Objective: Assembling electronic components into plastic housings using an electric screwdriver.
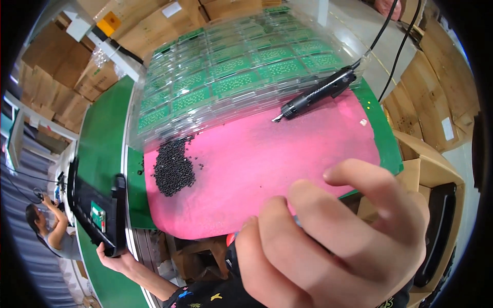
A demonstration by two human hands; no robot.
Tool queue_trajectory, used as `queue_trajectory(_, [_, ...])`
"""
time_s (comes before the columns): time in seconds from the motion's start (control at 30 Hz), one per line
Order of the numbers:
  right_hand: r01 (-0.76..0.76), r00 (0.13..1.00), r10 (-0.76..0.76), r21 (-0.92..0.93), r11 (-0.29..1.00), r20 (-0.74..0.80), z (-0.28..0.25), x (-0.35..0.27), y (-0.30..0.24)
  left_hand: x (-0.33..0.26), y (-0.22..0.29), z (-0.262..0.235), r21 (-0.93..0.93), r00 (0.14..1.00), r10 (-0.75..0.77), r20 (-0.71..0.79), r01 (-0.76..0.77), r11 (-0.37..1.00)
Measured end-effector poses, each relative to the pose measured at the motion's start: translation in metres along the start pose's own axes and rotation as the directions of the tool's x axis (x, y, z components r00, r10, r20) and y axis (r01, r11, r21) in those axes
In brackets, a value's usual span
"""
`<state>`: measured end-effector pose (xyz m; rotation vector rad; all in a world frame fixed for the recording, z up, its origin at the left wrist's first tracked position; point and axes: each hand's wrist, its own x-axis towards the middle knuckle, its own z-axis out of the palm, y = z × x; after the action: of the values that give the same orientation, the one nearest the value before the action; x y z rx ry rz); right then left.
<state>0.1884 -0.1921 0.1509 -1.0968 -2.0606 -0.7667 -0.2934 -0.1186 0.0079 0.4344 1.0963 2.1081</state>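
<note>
A plain white label (448, 128) is stuck on the brown cardboard (426, 97) at the right of the frame, and a white paper slip (171, 10) sits on a carton at the top; any print on them is too small to read. At the lower left, the left hand (117, 261) has its grip closed on the near end of a black plastic housing (118, 218), a long hollow shell with a small green circuit board (98, 214) inside, over the green desk (102, 123). The right hand (334, 236) looms large and blurred at the lower right, its fingers curled; I cannot tell whether its grip pinches anything. On the smooth pink mat (257, 179), mid-frame, small black screw-like pieces (174, 169) form a grainy heap at the left. A ribbed black electric screwdriver (318, 96) with a metal bit lies at upper right, partly against stacked glossy clear plastic trays (192, 115), whose rectangular pockets hold green perforated boards (235, 82).
</note>
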Motion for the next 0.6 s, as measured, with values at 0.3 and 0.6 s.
queue_trajectory(0.3, [-0.117, 0.993, 0.119, -0.107, 0.987, 0.020, -0.042, 0.001, 0.009, 0.139, -0.008, -0.044, -0.107, 0.987, 0.134, -0.094, -0.144, 0.984])
queue_trajectory(0.6, [-0.342, 0.867, 0.381, -0.173, 0.923, 0.320, -0.074, -0.106, 0.070, 0.112, -0.064, 0.030, 0.582, 0.627, 0.380, 0.680, -0.777, 0.242])
